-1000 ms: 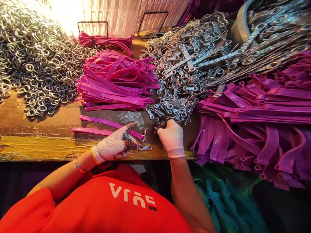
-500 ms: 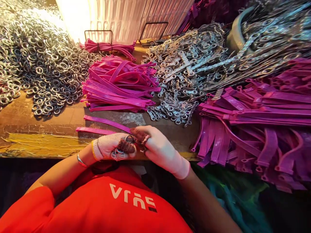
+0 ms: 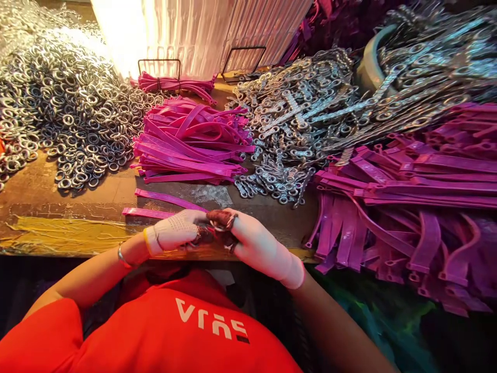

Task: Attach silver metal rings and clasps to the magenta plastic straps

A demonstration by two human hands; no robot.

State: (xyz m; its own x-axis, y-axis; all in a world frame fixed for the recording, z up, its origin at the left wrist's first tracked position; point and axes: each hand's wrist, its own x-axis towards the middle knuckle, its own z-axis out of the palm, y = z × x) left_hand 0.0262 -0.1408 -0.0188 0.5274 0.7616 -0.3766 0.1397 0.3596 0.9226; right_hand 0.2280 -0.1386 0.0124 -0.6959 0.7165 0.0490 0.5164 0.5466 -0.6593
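Head view, two hands (image 3: pixel 254 241), two separate straps (image 3: pixel 166 197)

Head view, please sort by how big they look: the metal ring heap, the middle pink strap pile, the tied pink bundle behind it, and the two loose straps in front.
1. Metal ring heap
2. Middle pink strap pile
3. Tied pink bundle
4. Far loose strap and near loose strap, unranked: their right ends are hidden.
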